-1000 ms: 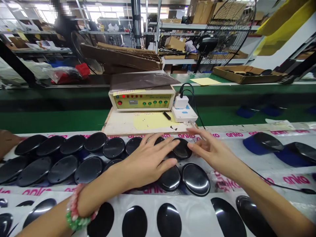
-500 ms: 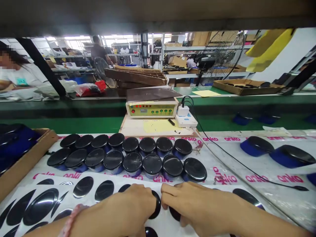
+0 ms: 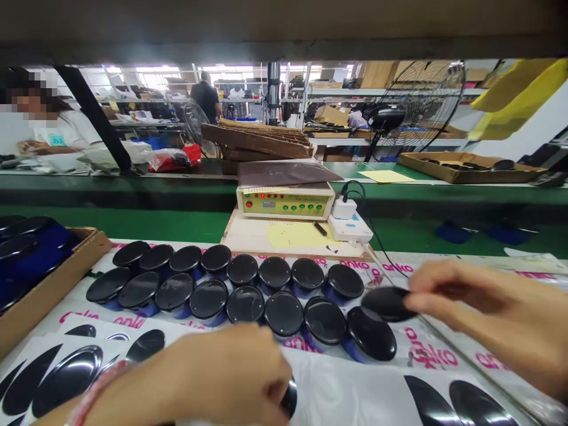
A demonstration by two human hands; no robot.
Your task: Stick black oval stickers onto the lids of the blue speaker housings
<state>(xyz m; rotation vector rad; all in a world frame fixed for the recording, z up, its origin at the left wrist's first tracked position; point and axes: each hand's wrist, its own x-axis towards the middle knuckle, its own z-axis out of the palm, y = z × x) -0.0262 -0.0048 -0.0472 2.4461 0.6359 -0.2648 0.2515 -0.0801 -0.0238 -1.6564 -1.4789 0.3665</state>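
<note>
In the head view, my right hand (image 3: 479, 313) pinches a thin black round sticker (image 3: 384, 304) by its right edge. The sticker hovers at the right end of two rows of blue cups with black round tops (image 3: 326, 320), overlapping the nearest one; whether they touch I cannot tell. My left hand (image 3: 235, 378) is low over a white sheet (image 3: 350, 384), its fingers curled. Another black round sticker (image 3: 290, 399) shows at those fingers, mostly hidden by the hand. More stickers (image 3: 67, 378) lie on white sheets at the lower left.
A cardboard box (image 3: 66, 266) of blue items stands at left. Behind the cups sit a control box (image 3: 286, 201) and a white power adapter (image 3: 350, 225) with cables. A shelf (image 3: 284, 41) crosses overhead. A person (image 3: 57, 130) sits far left; another stands further back.
My right hand has moved up and right from the sheet, carrying a black round sticker to the end of the rows. My left hand stays low over the sheet. The view has shifted slightly.
</note>
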